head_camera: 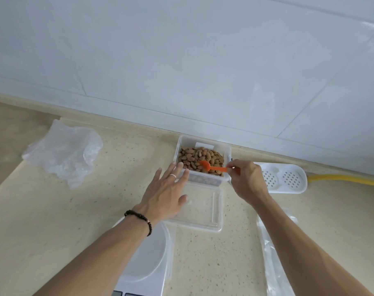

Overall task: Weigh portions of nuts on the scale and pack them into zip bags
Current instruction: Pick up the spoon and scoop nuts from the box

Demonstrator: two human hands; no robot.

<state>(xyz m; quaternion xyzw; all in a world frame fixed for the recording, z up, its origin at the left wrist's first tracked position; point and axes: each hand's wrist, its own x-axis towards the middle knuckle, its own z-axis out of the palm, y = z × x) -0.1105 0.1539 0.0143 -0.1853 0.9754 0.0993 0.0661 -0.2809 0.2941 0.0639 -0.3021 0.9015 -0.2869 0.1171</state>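
A clear plastic box (226, 152) full of brown nuts (194, 158) stands against the wall. My right hand (248, 180) pinches the handle of an orange spoon (209, 166), whose bowl lies on the nuts. My left hand (166, 193) has straight fingers touching the box's near left rim. The box's clear lid (205, 212) lies flat just in front. A white scale (145, 259) with a clear bowl on it sits at the bottom, partly under my left forearm. Clear zip bags (275, 257) lie at the right, under my right forearm.
A crumpled clear plastic bag (64, 152) lies at the far left of the beige counter (53, 210). A white perforated holder (288, 178) sits right of the box, with a yellow hose (348, 179) behind it. The tiled wall runs along the back.
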